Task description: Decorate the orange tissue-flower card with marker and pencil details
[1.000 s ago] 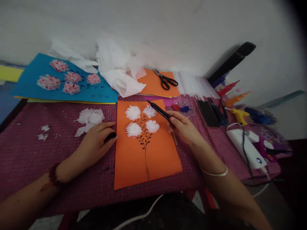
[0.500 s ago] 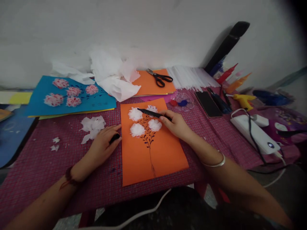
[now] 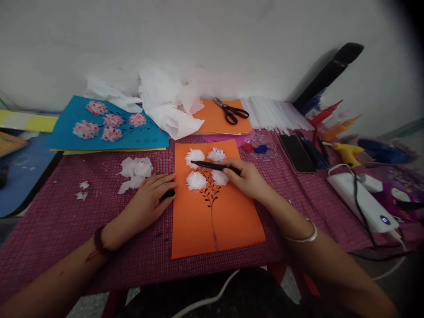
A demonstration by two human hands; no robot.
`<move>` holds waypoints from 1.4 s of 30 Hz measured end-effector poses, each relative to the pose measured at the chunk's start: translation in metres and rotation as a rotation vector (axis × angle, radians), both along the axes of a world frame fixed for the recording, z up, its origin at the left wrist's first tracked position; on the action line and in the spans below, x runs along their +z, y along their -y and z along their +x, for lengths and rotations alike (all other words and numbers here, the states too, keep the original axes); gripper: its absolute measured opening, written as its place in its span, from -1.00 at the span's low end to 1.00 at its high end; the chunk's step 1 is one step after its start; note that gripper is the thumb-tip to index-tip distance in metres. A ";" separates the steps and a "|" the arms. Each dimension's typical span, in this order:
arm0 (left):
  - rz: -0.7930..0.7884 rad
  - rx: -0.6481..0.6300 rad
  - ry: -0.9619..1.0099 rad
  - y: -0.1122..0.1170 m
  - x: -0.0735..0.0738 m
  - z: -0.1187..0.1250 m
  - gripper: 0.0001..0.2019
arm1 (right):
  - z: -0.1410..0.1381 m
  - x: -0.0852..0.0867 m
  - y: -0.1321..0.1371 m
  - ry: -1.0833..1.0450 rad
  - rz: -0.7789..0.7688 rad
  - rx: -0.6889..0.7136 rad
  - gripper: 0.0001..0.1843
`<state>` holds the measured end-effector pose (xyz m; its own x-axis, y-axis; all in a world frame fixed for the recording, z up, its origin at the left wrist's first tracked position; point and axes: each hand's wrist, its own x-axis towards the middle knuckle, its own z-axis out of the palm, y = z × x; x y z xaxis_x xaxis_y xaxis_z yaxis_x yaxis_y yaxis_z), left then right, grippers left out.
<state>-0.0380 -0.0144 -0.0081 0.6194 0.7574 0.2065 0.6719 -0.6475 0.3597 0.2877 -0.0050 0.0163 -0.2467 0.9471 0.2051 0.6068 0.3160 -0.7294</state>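
Observation:
An orange sheet (image 3: 215, 221) lies on the checked maroon tablecloth, with white tissue flowers (image 3: 196, 180) and a drawn dark stem with leaves. My right hand (image 3: 249, 179) pinches a black marker pen (image 3: 212, 165), its tip pointing left between the flowers. Resting at the sheet's left edge, my left hand (image 3: 150, 201) is closed on a small black pen cap (image 3: 168, 194). White tissue scraps (image 3: 135, 170) sit just beyond that hand.
A blue sheet with pink flowers (image 3: 109, 126) lies at the back left, crumpled white tissue (image 3: 168, 106) behind. Scissors (image 3: 232, 111) rest on orange paper. A paint palette (image 3: 260, 148), phone (image 3: 296, 152), yellow glue gun (image 3: 346, 152) and white power bank (image 3: 362, 201) crowd the right.
My right hand lowered the marker from raised above the sheet down to the flowers, tip now pointing left. The left hand stayed at the sheet's edge. The view shifted.

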 end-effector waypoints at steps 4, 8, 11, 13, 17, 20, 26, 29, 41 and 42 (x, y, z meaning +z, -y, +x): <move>-0.001 -0.006 0.010 -0.001 -0.001 -0.001 -0.68 | -0.003 0.002 0.003 0.012 0.008 0.043 -0.68; -0.001 -0.009 0.015 -0.001 -0.002 -0.002 -0.69 | 0.001 0.000 -0.002 0.038 0.045 -0.055 -0.70; -0.001 -0.013 0.019 -0.001 -0.002 -0.002 -0.69 | 0.015 0.004 -0.006 -0.103 0.113 -0.216 -0.77; 0.003 -0.010 0.024 -0.001 -0.002 -0.002 -0.69 | 0.029 0.009 -0.009 -0.304 0.119 -0.333 -0.78; 0.005 -0.007 0.022 -0.001 -0.001 -0.001 -0.69 | 0.058 0.015 -0.012 -0.735 0.031 -0.349 -0.71; 0.007 -0.010 0.017 -0.003 -0.001 -0.001 -0.68 | 0.074 0.016 -0.014 -0.808 -0.063 -0.301 -0.71; 0.049 -0.036 0.015 -0.011 -0.010 -0.010 -0.61 | 0.100 0.029 -0.006 -0.851 -0.129 -0.310 -0.70; 0.060 -0.049 0.020 -0.015 -0.012 -0.012 -0.59 | 0.117 0.040 0.008 -0.825 -0.065 -0.389 -0.62; 0.041 -0.053 -0.007 -0.018 -0.010 -0.010 -0.60 | 0.149 -0.004 0.029 0.140 -0.017 -0.594 -0.66; 0.041 -0.055 -0.012 -0.018 -0.010 -0.010 -0.60 | 0.148 -0.005 0.029 0.209 -0.032 -0.595 -0.65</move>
<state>-0.0482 0.0038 -0.0179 0.6625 0.7132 0.2291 0.6390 -0.6977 0.3239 0.4361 -0.0344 0.0116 0.2924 0.9395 0.1787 0.8026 -0.1395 -0.5799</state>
